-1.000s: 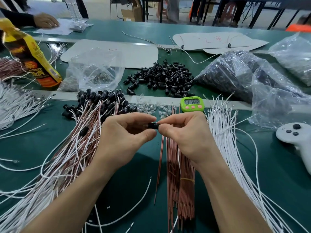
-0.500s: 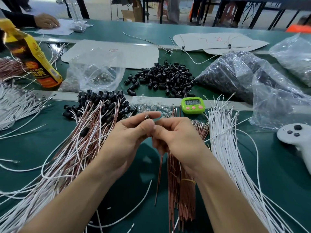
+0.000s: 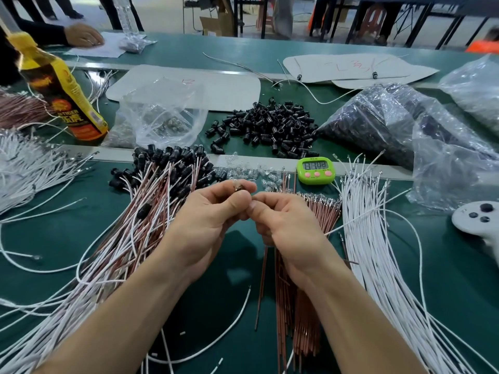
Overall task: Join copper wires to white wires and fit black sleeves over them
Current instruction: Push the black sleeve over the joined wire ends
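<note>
Wire bundles (image 3: 113, 238) flank hands (image 3: 243, 211); timer (image 3: 315, 170) ahead.

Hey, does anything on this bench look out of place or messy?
Mostly orderly. A white game controller sits far right beside the white wires, seemingly unrelated to the job. One stray wire lies loose near the front.

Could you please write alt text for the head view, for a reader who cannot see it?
A left hand pinches a small dark part, the right hand curled beside it, above a green table. Sleeved wire pairs lie to the left, copper wires beneath, white wires right, loose black sleeves behind.
</note>
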Demonstrator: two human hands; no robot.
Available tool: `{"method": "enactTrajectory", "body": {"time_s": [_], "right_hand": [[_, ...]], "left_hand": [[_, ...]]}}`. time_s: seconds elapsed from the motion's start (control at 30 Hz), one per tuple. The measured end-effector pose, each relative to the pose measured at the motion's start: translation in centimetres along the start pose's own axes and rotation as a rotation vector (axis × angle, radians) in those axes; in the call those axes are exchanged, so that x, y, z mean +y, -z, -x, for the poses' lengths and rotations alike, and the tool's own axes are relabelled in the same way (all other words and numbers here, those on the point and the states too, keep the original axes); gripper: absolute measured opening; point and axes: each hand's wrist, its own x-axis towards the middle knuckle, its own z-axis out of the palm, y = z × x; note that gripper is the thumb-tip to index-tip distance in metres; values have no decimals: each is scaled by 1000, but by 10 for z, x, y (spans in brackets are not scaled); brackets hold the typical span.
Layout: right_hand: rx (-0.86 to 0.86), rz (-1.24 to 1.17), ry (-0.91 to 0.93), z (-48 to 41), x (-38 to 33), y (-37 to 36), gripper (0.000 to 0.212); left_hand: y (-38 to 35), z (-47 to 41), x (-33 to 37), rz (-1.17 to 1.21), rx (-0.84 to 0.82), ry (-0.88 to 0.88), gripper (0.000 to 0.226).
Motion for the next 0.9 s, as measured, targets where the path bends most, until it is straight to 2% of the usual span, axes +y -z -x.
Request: {"method": "enactTrajectory", "body": {"time_s": [0.07,0.13,0.2,0.27,0.4,0.63,0.9], "right_hand": [[34,1,48,0,2,-2,32],[106,93,127,-1,5,-3,25],[182,185,187,-1,6,-4,21],[228,216,212,-1,6,-3,14],[203,243,256,4,2,-3,4],[134,125,302,5,-4,0,21],[186,66,323,5,0,-2,12]], "left_hand": [[1,0,2,-39,26,-17,17],[1,0,4,-46,78,-19,31],[1,-1,5,-2,98,-8,45],[2,-1,5,36,86,5,49],[2,-4,6,45,45,28,38],[0,0,11,156,-7,114,29],[0,-1,7,227,-6,172,26]]}}
